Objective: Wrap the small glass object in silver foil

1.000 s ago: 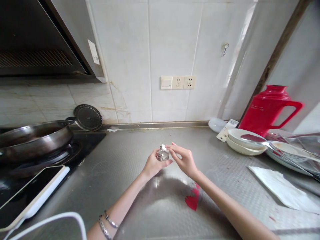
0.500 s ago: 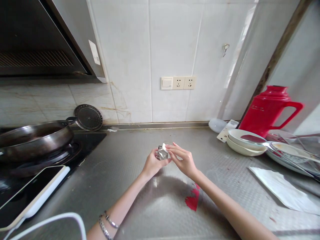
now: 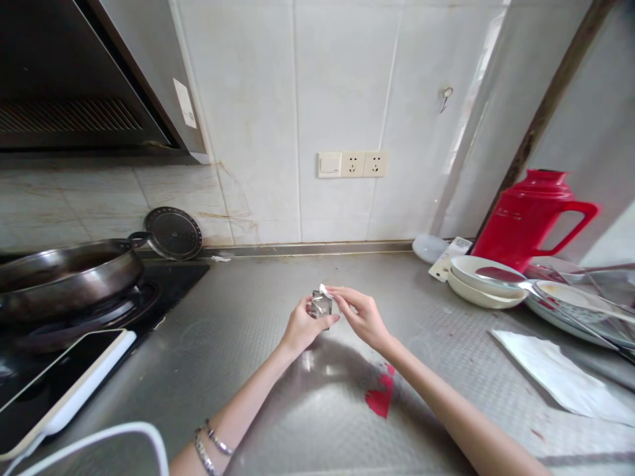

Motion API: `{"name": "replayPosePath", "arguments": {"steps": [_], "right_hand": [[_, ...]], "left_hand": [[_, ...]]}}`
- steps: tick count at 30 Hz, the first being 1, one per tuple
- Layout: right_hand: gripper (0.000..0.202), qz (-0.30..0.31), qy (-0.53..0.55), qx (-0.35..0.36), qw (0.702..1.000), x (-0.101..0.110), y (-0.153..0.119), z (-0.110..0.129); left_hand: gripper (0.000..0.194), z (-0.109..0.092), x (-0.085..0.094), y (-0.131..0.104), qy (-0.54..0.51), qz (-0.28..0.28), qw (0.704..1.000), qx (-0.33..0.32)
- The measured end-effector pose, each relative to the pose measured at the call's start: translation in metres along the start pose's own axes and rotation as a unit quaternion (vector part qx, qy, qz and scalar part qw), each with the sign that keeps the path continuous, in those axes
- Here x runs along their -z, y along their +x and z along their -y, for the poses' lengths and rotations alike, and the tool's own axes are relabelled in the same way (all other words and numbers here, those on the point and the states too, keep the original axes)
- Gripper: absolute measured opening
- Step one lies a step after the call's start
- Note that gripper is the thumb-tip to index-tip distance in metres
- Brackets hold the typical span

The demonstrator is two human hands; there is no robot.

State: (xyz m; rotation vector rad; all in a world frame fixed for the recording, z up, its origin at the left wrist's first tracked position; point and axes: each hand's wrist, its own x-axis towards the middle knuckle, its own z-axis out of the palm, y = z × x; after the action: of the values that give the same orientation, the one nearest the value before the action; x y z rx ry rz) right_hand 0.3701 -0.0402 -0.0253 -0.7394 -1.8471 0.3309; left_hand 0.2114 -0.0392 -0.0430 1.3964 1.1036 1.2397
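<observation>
My left hand (image 3: 303, 325) is wrapped round a small clear, glassy block (image 3: 322, 303) with grey, shiny faces; I cannot make out its exact kind. It is held just above the steel counter (image 3: 268, 297). Between the fingertips of my right hand (image 3: 364, 318) is a small white wad (image 3: 323, 289), like tissue, pressed at the block's top edge. The fingers of my left hand partly cover the block's left side. A red patch (image 3: 380, 396) with ragged edges shows on the counter below my right forearm.
At left, a steel pan (image 3: 74, 274) sits on the black stove, with a phone (image 3: 64, 387) and white cable in front. To the right are stacked bowls (image 3: 489, 291), plates, a red thermos (image 3: 526, 218) and a white tissue (image 3: 560, 377). Sockets (image 3: 352, 164) are on the tiled wall.
The white wad has shifted slightly left along the top of the block, together with my right fingers. The block has turned a little in my left hand.
</observation>
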Motion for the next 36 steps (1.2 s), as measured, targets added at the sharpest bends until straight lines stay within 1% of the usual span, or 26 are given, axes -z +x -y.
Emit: {"name": "replayPosePath", "arguments": {"steps": [3, 6, 8, 10, 12, 14, 18, 20, 21, 23, 25, 26, 28, 30, 31, 33, 36], "right_hand": [[0.030, 0.022, 0.011, -0.003, 1.000, 0.004, 0.000, 0.003], [0.036, 0.040, -0.006, 0.030, 0.999, 0.004, -0.004, 0.008], [0.045, 0.064, -0.020, 0.051, 0.996, 0.002, -0.007, 0.009], [0.056, 0.107, -0.027, 0.060, 0.992, 0.000, -0.009, 0.009], [0.067, 0.146, -0.026, 0.057, 0.987, -0.002, -0.009, 0.008], [0.076, 0.163, -0.024, 0.039, 0.986, -0.005, -0.009, 0.005], [0.078, 0.146, -0.008, 0.013, 0.989, -0.009, -0.009, -0.003], [0.078, 0.133, 0.011, 0.015, 0.991, -0.010, -0.010, -0.006], [0.077, 0.123, 0.024, 0.009, 0.992, -0.010, -0.010, -0.007], [0.073, 0.102, 0.066, -0.026, 0.992, -0.010, -0.011, -0.008], [0.069, 0.077, 0.123, -0.089, 0.985, -0.010, -0.010, -0.009], [0.068, 0.066, 0.148, -0.125, 0.979, -0.010, -0.009, -0.009], [0.066, 0.048, 0.176, -0.179, 0.967, -0.011, -0.006, -0.009], [0.064, 0.036, 0.178, -0.197, 0.963, -0.011, -0.003, -0.008], [0.062, 0.035, 0.179, -0.197, 0.963, -0.012, -0.003, -0.007], [0.059, 0.040, 0.187, -0.192, 0.963, -0.013, -0.002, -0.004], [0.058, 0.052, 0.179, -0.180, 0.966, -0.014, -0.003, -0.001]], "left_hand": [[0.054, -0.008, 0.002, 0.000, -0.042, -0.006, 0.999, 0.015], [0.054, -0.010, 0.004, 0.000, -0.077, 0.005, 0.996, 0.039], [0.054, -0.009, 0.004, 0.000, -0.093, 0.026, 0.994, 0.053], [0.053, -0.007, 0.004, 0.000, -0.102, 0.040, 0.992, 0.058], [0.053, -0.006, 0.004, -0.001, -0.106, 0.040, 0.992, 0.057], [0.052, -0.005, 0.003, -0.002, -0.102, 0.036, 0.993, 0.045], [0.050, -0.001, 0.001, 0.001, -0.065, 0.036, 0.997, 0.017], [0.054, 0.001, 0.002, 0.002, -0.054, 0.038, 0.998, 0.005], [0.057, 0.001, 0.004, 0.003, -0.054, 0.047, 0.997, -0.006], [0.068, 0.002, 0.008, 0.004, -0.059, 0.096, 0.993, -0.036], [0.083, 0.002, 0.013, 0.005, -0.056, 0.156, 0.985, -0.054], [0.092, 0.003, 0.015, 0.005, -0.048, 0.173, 0.982, -0.056], [0.110, 0.004, 0.018, 0.005, -0.018, 0.169, 0.984, -0.055], [0.124, 0.005, 0.019, 0.005, 0.018, 0.145, 0.987, -0.066], [0.127, 0.005, 0.019, 0.005, 0.033, 0.139, 0.987, -0.077], [0.127, 0.005, 0.017, 0.004, 0.055, 0.136, 0.984, -0.100], [0.115, 0.004, 0.015, 0.003, 0.071, 0.131, 0.981, -0.120]]}}
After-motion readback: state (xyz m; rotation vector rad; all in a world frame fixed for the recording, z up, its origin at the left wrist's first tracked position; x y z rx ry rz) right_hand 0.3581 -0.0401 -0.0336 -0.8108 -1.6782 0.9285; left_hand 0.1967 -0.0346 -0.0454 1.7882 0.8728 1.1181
